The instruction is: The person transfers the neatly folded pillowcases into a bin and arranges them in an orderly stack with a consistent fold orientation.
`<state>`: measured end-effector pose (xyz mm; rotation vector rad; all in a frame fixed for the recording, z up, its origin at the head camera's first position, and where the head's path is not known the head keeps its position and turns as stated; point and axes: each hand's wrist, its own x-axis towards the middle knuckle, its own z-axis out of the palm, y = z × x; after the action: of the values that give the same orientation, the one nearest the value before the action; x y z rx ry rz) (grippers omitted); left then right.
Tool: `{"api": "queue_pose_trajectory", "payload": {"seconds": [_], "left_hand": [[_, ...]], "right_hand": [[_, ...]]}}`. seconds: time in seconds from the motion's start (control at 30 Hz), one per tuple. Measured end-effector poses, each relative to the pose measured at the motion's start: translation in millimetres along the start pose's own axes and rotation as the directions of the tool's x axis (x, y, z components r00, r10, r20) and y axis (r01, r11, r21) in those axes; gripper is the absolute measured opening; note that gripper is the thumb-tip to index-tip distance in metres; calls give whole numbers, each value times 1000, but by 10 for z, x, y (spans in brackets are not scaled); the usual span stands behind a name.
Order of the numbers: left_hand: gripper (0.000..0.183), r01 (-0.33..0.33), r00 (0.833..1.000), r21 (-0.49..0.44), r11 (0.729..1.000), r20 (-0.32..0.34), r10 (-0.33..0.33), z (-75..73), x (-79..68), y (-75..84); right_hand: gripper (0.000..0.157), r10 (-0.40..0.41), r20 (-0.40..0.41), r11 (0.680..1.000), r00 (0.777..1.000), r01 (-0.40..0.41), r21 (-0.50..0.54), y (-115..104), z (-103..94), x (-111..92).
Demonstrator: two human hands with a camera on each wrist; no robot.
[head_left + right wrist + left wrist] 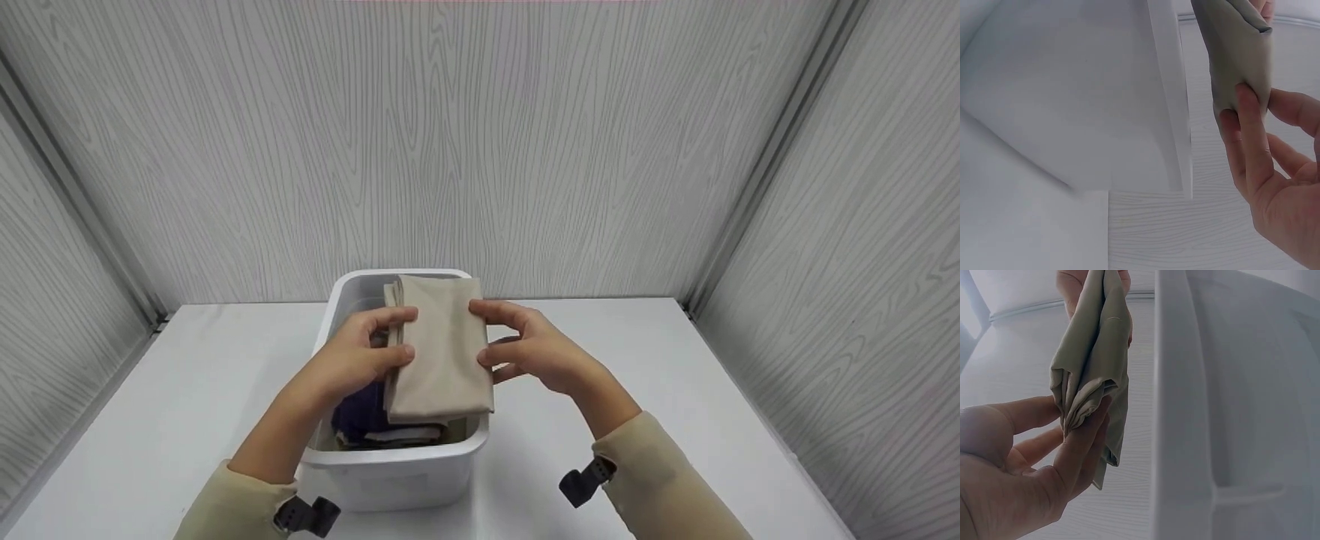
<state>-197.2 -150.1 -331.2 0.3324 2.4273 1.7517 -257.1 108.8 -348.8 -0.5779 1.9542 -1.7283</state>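
A folded beige cloth (442,352) is held up over the white plastic bin (397,454). At its left edge my left hand (352,358) pinches it, thumb and forefinger on the upper face and other fingers beneath. My right hand (544,351) grips the opposite edge in the same manner. In the left wrist view, several folded layers of the cloth (1095,365) show between the thumb and fingers. From the right wrist view, the fingers press the underside of the cloth (1241,62). Dark blue fabric (364,409) lies inside the bin, partly covered by the cloth.
The bin stands on a white table (600,337), left of its middle. A grey wood-grain panel (480,150) rises behind, with side panels at left and right (862,300). The bin's wall (1089,101) rises close to both wrists.
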Motion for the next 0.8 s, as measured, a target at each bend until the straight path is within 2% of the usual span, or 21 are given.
{"api": "queue_pose_trajectory", "payload": {"seconds": [0.37, 0.8], "left_hand": [[56, 6, 1000, 36, 999, -14, -6, -31, -2, -82], [55, 28, 999, 44, 999, -28, -26, -36, -18, -87]], "right_hand": [[73, 8, 6, 1000, 1000, -8, -30, -18, 60, 68], [72, 33, -11, 997, 999, -33, -68, -31, 141, 91]]}}
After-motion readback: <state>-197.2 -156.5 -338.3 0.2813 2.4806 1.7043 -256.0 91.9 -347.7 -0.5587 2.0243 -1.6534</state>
